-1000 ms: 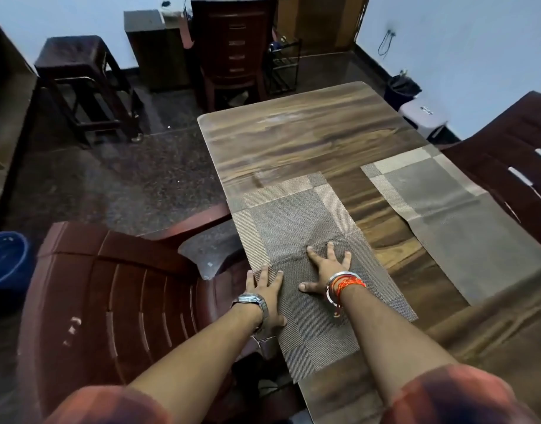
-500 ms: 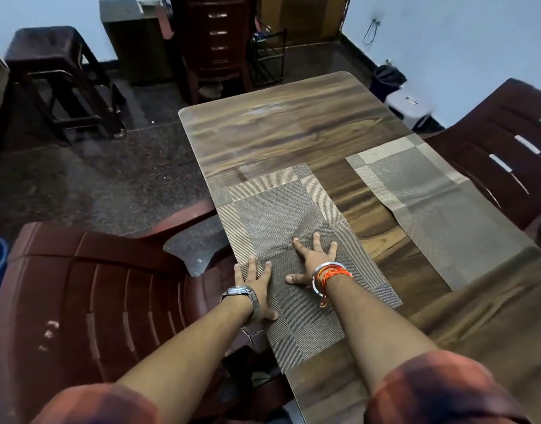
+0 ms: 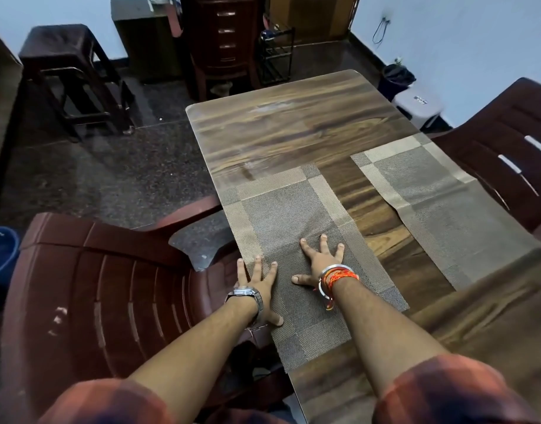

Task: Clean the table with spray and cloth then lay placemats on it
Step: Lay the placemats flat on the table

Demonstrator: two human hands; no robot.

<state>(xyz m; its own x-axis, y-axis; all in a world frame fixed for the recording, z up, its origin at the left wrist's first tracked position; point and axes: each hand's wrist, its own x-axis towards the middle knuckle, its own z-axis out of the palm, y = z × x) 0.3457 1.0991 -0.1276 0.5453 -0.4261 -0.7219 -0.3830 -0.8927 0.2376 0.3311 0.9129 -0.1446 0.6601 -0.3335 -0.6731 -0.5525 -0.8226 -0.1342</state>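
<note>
A grey-and-beige woven placemat [image 3: 286, 215] lies along the left edge of the wooden table [image 3: 281, 127]. My left hand [image 3: 257, 281] rests flat on its left border at the table's edge, fingers spread. My right hand [image 3: 319, 260] presses flat on the mat's middle, fingers apart. Neither hand holds anything. A second placemat [image 3: 437, 206] of the same pattern lies flat by the right edge. No spray bottle or cloth shows.
A dark red plastic chair [image 3: 88, 289] stands tight against the table's left side below my left arm. Another chair [image 3: 508, 148] sits at the right. A stool [image 3: 67, 68], cabinets and a bin [image 3: 396, 78] stand beyond the far end. A blue bucket [image 3: 0, 252] is at the far left.
Both hands stay flat on the left placemat, with almost no shift. The camera view has moved slightly, and the mats lie where they were.
</note>
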